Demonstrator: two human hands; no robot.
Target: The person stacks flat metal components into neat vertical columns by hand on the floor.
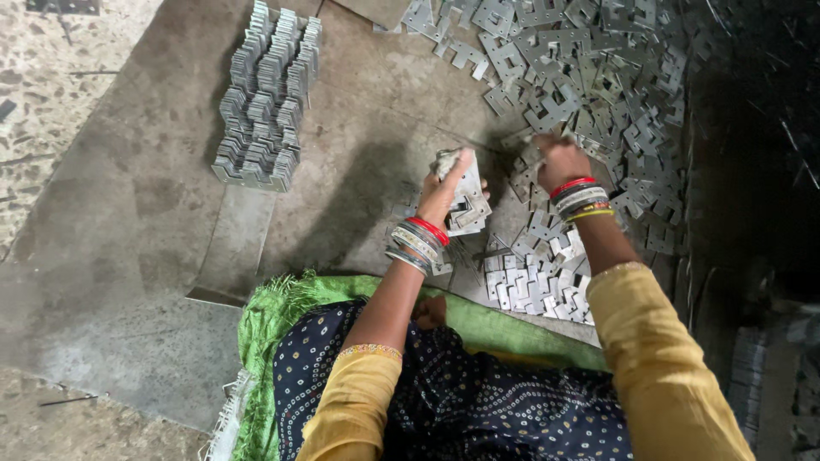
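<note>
Left hand [444,192] is clamped on a small stack of flat metal brackets [468,205], held upright just left of the right hand [555,158]. Right hand, fingers closed, reaches into the loose bracket pile [598,77] directly ahead; it is nearer the pile.

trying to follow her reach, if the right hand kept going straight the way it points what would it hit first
The right hand points up the picture into the loose heap of metal plates. It already looks down among the nearest ones, so it would probably meet those plates first, though depth is hard to judge. The left hand holds a stack of plates.
</note>
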